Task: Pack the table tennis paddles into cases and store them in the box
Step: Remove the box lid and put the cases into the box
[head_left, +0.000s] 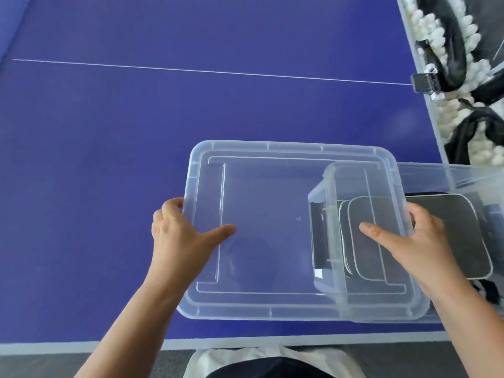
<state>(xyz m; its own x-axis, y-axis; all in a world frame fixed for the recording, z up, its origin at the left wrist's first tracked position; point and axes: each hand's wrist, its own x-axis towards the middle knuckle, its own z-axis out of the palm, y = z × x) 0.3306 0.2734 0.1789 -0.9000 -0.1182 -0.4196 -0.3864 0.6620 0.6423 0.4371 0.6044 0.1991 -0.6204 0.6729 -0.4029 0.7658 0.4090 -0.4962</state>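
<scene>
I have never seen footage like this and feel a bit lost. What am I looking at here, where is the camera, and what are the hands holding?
There is no machine here: a person wears a camera on the head, looking down at their own arms. The blue surface is a table tennis table. The left hand and right hand each grip one end of a clear plastic lid. It only partly overlaps a clear box at the right, so the box is not closed. Inside lie dark paddle cases. White balls are heaped beyond the table's right edge.
</scene>
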